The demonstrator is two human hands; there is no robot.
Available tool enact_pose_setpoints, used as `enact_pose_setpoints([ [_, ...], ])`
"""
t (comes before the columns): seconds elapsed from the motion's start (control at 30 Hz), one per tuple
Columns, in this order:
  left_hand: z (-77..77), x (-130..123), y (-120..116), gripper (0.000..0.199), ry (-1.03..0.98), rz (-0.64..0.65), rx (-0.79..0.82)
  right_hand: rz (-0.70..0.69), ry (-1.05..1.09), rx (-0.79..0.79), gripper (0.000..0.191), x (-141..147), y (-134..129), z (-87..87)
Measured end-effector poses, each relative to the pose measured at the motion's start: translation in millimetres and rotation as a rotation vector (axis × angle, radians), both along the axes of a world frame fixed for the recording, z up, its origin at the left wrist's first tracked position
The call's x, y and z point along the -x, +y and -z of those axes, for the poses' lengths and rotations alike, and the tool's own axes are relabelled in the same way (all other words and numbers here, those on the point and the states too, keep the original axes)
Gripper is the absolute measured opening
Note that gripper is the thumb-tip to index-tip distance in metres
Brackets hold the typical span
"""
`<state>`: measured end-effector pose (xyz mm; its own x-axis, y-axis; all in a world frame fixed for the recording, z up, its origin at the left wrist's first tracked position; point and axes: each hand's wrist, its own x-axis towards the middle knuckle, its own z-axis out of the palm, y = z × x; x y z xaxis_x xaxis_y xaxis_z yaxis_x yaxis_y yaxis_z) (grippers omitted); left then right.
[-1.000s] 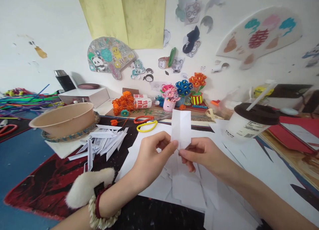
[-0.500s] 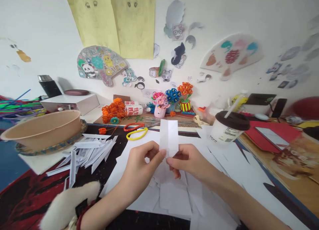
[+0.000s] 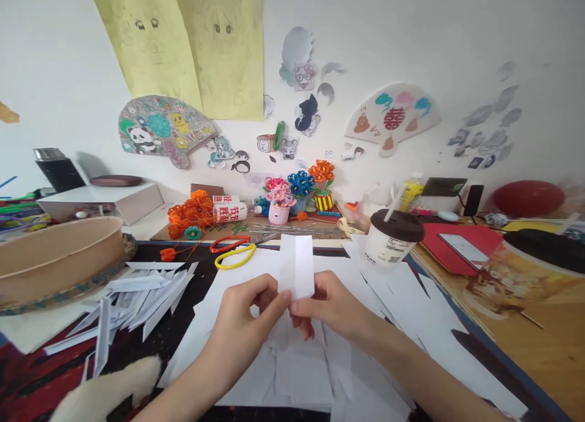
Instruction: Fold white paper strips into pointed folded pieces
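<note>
A small white paper strip (image 3: 296, 260) with a lengthwise crease stands upright between my two hands. My left hand (image 3: 251, 312) pinches its lower left edge, thumb in front. On the other side my right hand (image 3: 329, 306) grips the lower right edge, its thumb close to the left one and some fingertips showing below. Beneath the hands lie loose white paper sheets (image 3: 247, 361), overlapping one another. Off to the left is a heap of folded paper strips (image 3: 150, 288).
A beige basin (image 3: 59, 245) stands left of the folded strips. Yellow-and-red-handled scissors (image 3: 235, 256) lie beyond the sheets. A lidded drink cup (image 3: 390, 242) with a straw stands right of my hands. Pipe-cleaner flowers (image 3: 196, 212) line the back, near a pink flower pot (image 3: 278, 212).
The camera view has shifted, so the whole scene sits further left. Both hands keep their pinch on the paper strip, which looks almost the same.
</note>
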<state>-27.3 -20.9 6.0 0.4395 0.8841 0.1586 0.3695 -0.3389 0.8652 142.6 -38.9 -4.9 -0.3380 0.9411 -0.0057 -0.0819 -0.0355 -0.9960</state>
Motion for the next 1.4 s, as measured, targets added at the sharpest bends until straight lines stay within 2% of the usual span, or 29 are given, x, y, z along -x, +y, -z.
enact_pose_setpoints([
  [0.13,2.7,0.5,1.1,0.037,-0.007,0.021,0.019,0.003,-0.003,-0.004,0.009,-0.3,1.4,-0.2],
  [0.3,5.0,1.8,6.2,0.037,-0.055,0.008,0.047,-0.034,-0.072,0.029,0.027,-3.1,1.1,2.9],
  [0.5,5.6,0.8,7.1,0.039,-0.062,0.069,0.099,-0.041,-0.052,-0.005,0.029,-4.9,0.2,3.0],
  [0.73,-1.0,2.4,6.2,0.037,-0.095,-0.045,0.057,0.013,-0.053,-0.008,0.045,-6.0,1.2,-2.2],
  [0.87,-2.4,0.7,7.0,0.038,-0.114,-0.032,0.131,-0.002,-0.048,-0.015,0.045,-7.6,1.2,-2.4],
  [1.03,-0.8,1.0,9.1,0.045,-0.103,-0.041,0.146,-0.022,-0.066,-0.016,0.048,-3.4,0.2,-2.3],
  [1.1,-0.6,1.7,9.6,0.044,-0.1,-0.056,0.14,0.005,-0.069,-0.031,0.049,-1.9,1.0,-2.6],
  [1.2,-0.1,1.4,9.1,0.044,-0.071,-0.045,0.115,0.124,-0.044,-0.048,0.047,-2.0,3.3,-3.9],
  [1.3,1.8,-0.7,7.4,0.045,-0.005,0.022,0.126,0.235,0.002,-0.078,0.042,-4.1,5.4,-5.0],
  [1.4,4.3,-2.4,6.7,0.048,0.072,0.092,0.127,0.277,-0.001,-0.093,0.036,-5.6,6.2,-4.1],
])
